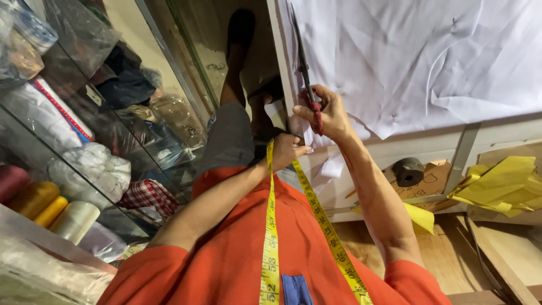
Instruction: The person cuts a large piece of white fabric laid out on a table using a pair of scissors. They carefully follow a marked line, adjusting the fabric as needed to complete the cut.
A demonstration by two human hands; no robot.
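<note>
My right hand (327, 116) grips the red-wrapped handles of long dark scissors (302, 53), whose blades run along the edge of a white cloth (429, 56) spread on a table. My left hand (287, 149) sits just below, pinching a narrow white strip of the cloth (308, 135) at the table's edge. A yellow measuring tape (271, 237) hangs round my neck over my orange shirt.
A glass cabinet (84, 130) at the left holds folded fabrics and thread spools (51, 209). Under the table (418, 147) lie yellow paper sheets (502, 183), a dark tape roll (407, 170) and cardboard. My feet in dark sandals show on the floor.
</note>
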